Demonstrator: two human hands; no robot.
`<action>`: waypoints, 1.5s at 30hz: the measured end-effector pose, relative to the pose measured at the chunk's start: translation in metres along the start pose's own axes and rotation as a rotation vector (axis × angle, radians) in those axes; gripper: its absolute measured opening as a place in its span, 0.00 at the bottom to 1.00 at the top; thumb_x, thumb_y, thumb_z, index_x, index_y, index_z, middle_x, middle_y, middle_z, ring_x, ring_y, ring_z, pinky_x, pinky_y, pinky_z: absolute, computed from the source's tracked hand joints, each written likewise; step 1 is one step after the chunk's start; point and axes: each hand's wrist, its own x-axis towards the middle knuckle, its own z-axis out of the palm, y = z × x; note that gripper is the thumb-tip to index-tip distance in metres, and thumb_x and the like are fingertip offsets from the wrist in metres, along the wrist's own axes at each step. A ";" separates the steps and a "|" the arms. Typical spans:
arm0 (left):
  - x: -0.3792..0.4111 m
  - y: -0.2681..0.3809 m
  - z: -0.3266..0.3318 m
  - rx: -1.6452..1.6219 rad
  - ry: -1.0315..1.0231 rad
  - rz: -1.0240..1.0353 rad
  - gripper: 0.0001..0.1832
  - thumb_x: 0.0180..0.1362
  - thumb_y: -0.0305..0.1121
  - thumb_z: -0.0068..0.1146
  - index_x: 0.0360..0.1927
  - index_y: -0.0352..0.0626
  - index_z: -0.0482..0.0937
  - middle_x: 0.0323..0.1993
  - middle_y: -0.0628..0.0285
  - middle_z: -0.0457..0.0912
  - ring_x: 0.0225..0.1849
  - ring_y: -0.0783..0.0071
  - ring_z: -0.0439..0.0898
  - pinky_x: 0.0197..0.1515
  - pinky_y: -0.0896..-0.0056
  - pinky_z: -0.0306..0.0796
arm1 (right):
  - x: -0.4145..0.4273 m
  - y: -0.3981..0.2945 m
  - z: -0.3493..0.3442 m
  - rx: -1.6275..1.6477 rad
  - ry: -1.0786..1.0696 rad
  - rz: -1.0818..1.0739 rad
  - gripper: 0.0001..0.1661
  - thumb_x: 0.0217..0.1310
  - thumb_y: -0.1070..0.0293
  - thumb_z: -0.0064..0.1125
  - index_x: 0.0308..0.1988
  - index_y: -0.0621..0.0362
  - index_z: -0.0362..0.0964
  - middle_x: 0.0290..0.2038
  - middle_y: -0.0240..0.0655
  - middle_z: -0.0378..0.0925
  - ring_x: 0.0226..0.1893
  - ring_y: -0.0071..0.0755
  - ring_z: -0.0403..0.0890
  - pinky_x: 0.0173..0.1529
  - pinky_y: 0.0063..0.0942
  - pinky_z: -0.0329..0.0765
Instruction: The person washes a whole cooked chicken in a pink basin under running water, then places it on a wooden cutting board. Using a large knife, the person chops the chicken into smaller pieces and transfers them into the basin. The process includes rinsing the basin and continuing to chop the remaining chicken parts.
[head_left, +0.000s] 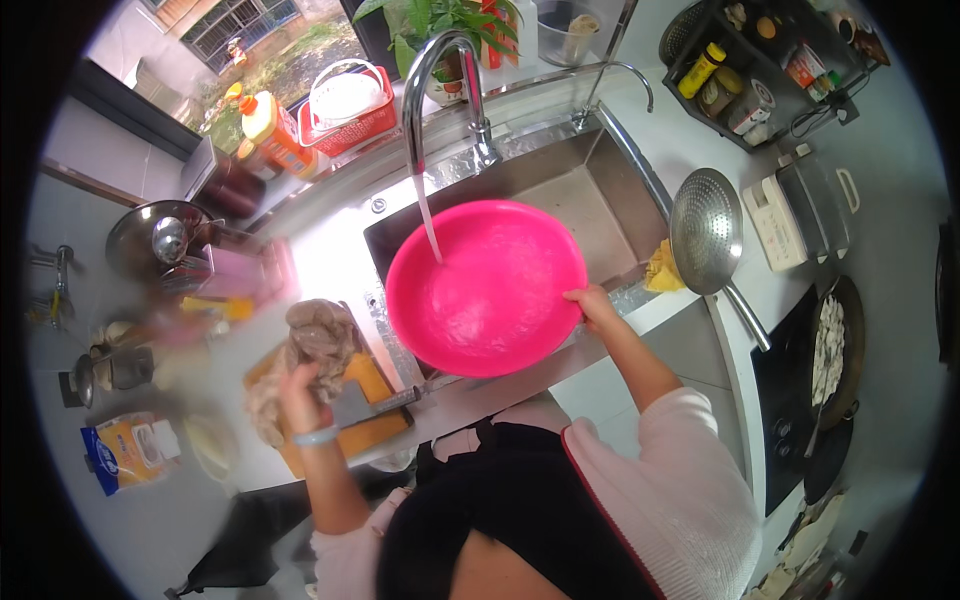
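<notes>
Water runs from the tall chrome faucet (414, 112) into a round pink plastic basin (487, 292), which holds water over the steel sink (600, 202). My right hand (592, 306) grips the basin's right rim. At the left, my left hand (302, 390) holds a crumpled greyish-brown cloth (322, 337) above a wooden cutting board (375, 431). A knife (397, 399) lies across that board, its handle towards the basin. A second pale brown bundle (264, 409) is beside my left hand; whether it is the same cloth I cannot tell.
Right of the sink are a yellow cloth (663, 270), a perforated steel skimmer (706, 232) and a stove with a pan (851, 337) of pale food. Bottles (274, 131), a red basket (352, 124) and a potted plant (420, 37) line the windowsill. A wok (135, 244) stands at the left.
</notes>
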 end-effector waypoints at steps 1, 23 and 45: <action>0.001 -0.001 -0.001 -0.015 0.003 -0.004 0.28 0.44 0.23 0.50 0.54 0.31 0.70 0.50 0.56 0.76 0.52 0.63 0.74 0.55 0.65 0.69 | 0.000 0.000 -0.008 -0.017 0.032 0.017 0.13 0.52 0.76 0.56 0.40 0.68 0.73 0.30 0.41 0.79 0.28 0.36 0.82 0.27 0.30 0.77; 0.019 -0.027 0.037 0.075 -0.117 -0.170 0.21 0.43 0.19 0.47 0.46 0.27 0.75 0.36 0.56 0.80 0.35 0.65 0.80 0.35 0.70 0.77 | -0.032 -0.030 -0.010 -1.242 0.392 -1.219 0.44 0.51 0.81 0.54 0.67 0.58 0.49 0.62 0.54 0.59 0.56 0.55 0.71 0.52 0.37 0.75; 0.187 -0.148 0.334 0.028 -0.057 -0.147 0.12 0.38 0.21 0.55 0.31 0.31 0.76 0.25 0.60 0.77 0.26 0.70 0.76 0.28 0.69 0.71 | -0.066 -0.078 -0.100 -0.979 0.690 -1.159 0.32 0.60 0.75 0.46 0.64 0.69 0.52 0.63 0.54 0.58 0.61 0.55 0.65 0.62 0.38 0.66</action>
